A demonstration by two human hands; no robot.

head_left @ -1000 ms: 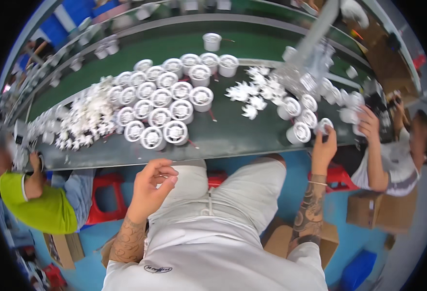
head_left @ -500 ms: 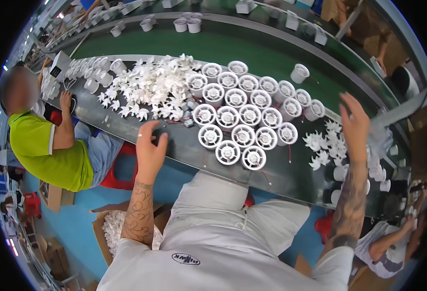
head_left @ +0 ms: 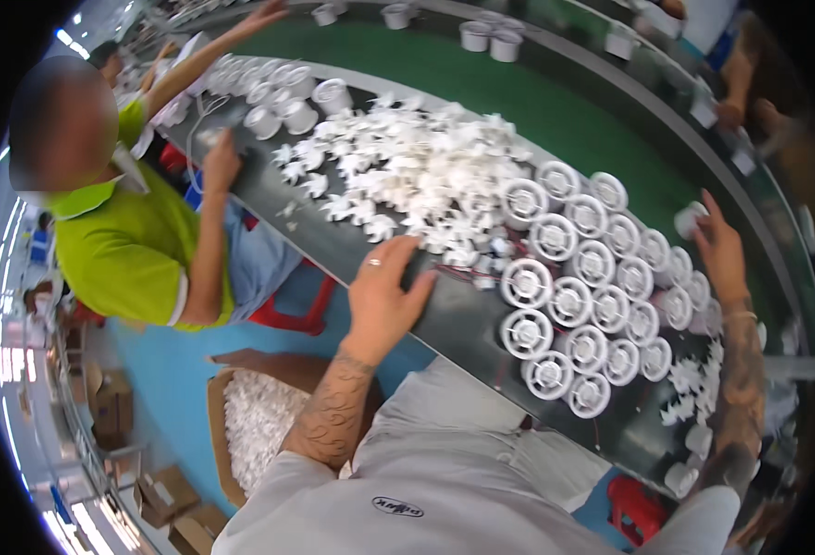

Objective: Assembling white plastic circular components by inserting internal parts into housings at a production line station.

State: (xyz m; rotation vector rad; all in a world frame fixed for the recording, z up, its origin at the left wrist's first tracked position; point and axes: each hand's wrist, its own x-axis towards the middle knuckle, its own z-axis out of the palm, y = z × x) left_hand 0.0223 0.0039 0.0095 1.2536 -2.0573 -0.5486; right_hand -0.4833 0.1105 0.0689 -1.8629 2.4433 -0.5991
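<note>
My left hand (head_left: 384, 298) hovers over the table's near edge with its fingers apart and nothing in them. Beside it lies a heap of white plastic fan impellers (head_left: 435, 176), with some small grey parts (head_left: 498, 248) and thin red wires at its right end. My right hand (head_left: 724, 248) reaches out past a cluster of round white fan housings (head_left: 592, 264) with spoked openings. Its thumb and fingers are spread at the side of a lone white fan housing (head_left: 688, 219), by the green belt. Whether the fingers touch that housing is hard to tell.
At my left a co-worker in a green shirt (head_left: 139, 254) sits with one arm stretched over the belt (head_left: 555, 92). White cups (head_left: 278, 102) stand near that person. Loose impellers (head_left: 694, 381) lie under my right forearm. An open carton (head_left: 222, 435) of white pieces stands on the floor.
The view has swung left and tilted. My right hand has moved forward to the lone housing; my left hand remains open by the heap. The co-worker's arm now stretches over the belt.
</note>
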